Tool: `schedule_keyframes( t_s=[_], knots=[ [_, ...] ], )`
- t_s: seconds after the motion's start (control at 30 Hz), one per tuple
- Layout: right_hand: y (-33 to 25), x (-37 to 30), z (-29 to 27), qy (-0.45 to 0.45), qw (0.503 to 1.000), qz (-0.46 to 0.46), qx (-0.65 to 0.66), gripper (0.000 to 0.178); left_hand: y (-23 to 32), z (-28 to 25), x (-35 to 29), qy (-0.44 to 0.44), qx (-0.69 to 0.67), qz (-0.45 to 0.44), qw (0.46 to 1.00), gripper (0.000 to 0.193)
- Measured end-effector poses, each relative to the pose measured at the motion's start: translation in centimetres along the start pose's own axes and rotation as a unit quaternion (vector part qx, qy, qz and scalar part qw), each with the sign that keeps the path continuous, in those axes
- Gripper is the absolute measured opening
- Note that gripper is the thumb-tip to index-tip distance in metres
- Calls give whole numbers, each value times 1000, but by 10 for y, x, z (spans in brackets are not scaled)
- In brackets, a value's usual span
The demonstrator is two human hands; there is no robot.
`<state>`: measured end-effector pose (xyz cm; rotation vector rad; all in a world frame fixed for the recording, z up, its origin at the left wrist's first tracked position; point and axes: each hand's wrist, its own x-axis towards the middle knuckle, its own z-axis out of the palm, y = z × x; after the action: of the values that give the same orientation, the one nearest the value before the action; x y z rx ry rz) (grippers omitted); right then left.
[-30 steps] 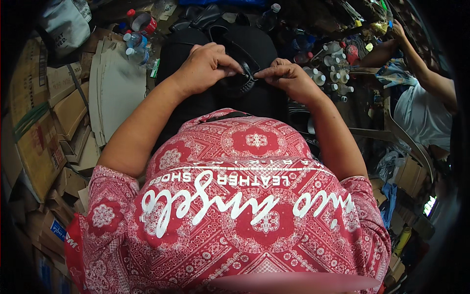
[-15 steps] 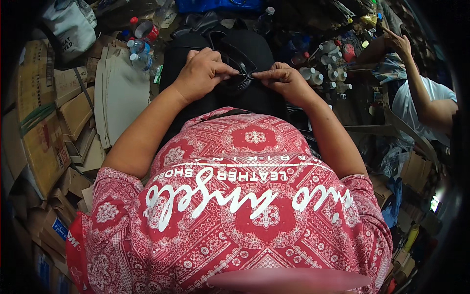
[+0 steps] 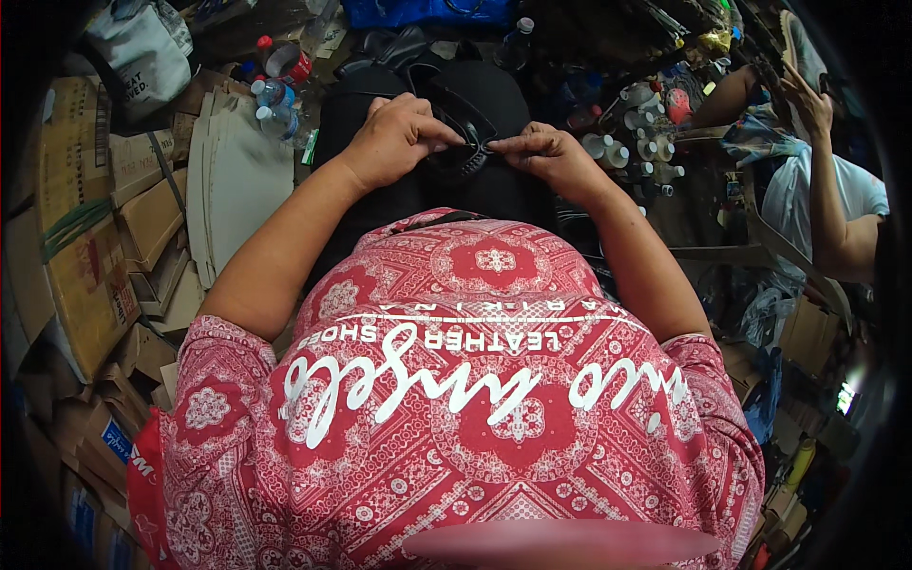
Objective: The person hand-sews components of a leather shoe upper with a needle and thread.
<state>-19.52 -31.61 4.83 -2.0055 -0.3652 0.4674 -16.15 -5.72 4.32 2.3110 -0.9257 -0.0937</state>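
Observation:
Across my black-clad lap lies a black strapped piece that looks like a sandal point(image 3: 463, 171), with a ridged edge facing me and a looped strap beyond it. My left hand point(image 3: 397, 141) comes in from the left, its thumb and forefinger pinched together at the strap. From the other side, my right hand point(image 3: 546, 154) pinches the same piece, its fingertips close to the left ones. Black on black hides exactly which part each hand grips. Past my knees are more dark shoe-like pieces point(image 3: 404, 47).
Cardboard boxes point(image 3: 142, 218) and a pale curved board point(image 3: 237, 180) crowd my left. Several bottles point(image 3: 646, 142) stand to the right, with a dark bottle point(image 3: 518, 43) ahead near a blue bag point(image 3: 427, 11). At far right sits another person in a white shirt point(image 3: 807, 199), one arm raised.
My hands keep almost the same place and pinch on the sandal. The other person's raised hand has shifted to the right.

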Motion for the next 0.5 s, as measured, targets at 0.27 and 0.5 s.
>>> schedule_keyframes(
  t_s=[0.27,0.5],
  knots=[
    [-2,-3,7,41,999,-12,-12,28,10,6,-2,43,-29,-16,999,17],
    [-3,-1,14,61,991,44,111,26,18,6,3,27,-115,-103,988,20]
  ],
)
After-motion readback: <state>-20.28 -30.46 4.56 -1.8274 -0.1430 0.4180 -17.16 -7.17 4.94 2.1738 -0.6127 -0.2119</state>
